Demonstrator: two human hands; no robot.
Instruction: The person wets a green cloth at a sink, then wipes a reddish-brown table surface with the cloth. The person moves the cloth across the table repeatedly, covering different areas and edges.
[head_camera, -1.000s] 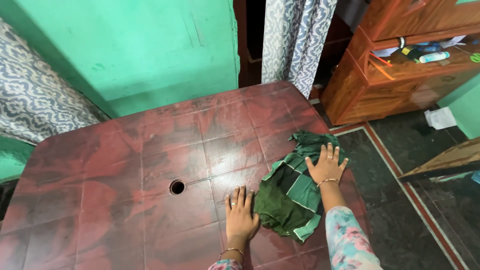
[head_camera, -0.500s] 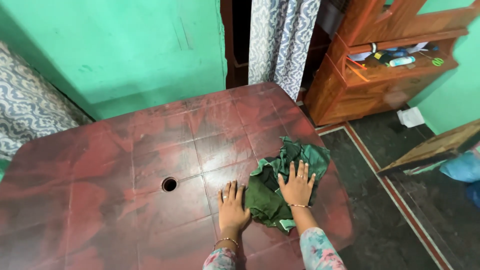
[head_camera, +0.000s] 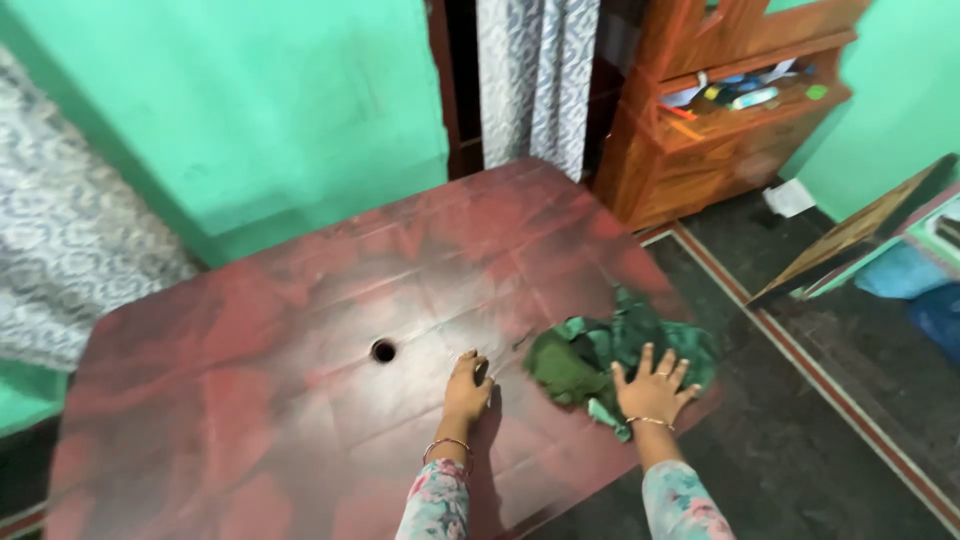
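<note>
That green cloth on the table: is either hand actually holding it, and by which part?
Neither grips it. The right hand lies flat, fingers spread, on the cloth's near edge. The left hand rests on the table beside it.

Just one view here, a head-worn cam looking steeply down and forward at the red desk (head_camera: 300, 330) from about arm's length, so both forearms come in from the bottom edge. It's tilted a bit, with the desk running diagonally across the frame. The top takes in the green wall (head_camera: 250, 100), a patterned curtain (head_camera: 535, 75) and a wooden cabinet (head_camera: 720, 130) further off, right.
</note>
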